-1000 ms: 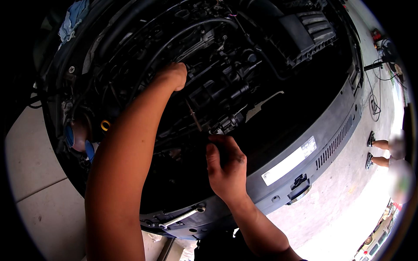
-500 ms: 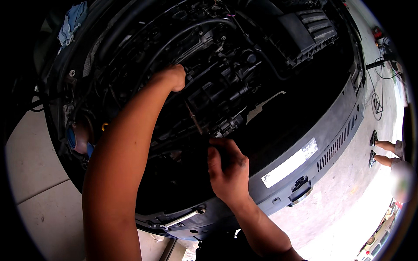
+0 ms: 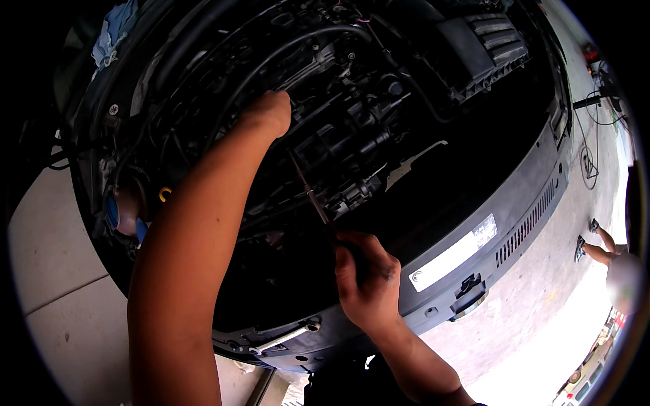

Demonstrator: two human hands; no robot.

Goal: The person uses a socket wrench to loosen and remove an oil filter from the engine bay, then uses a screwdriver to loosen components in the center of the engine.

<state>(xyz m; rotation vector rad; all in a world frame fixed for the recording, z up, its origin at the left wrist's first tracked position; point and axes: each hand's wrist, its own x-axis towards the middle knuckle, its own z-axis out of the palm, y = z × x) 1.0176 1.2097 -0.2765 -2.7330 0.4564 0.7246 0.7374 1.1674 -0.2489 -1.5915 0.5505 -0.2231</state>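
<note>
I look down into an open car engine bay [image 3: 352, 128], dark with hoses and black parts. My left hand [image 3: 269, 111] reaches deep among the hoses; its fingers are hidden behind engine parts, so what it touches is unclear. My right hand [image 3: 365, 281] is closed around the handle of a long thin screwdriver [image 3: 310, 195]. The shaft runs up and left into the engine, its tip close below my left hand.
The grey front panel [image 3: 514, 223] with a white label and a hood latch [image 3: 468, 291] runs along the lower right. A wrench [image 3: 284, 337] lies on the front edge. A blue rag [image 3: 112, 34] sits top left. Another person's legs [image 3: 599, 247] stand at the right.
My right hand has shifted slightly lower and right with the screwdriver. My left arm stays in the same place inside the engine bay.
</note>
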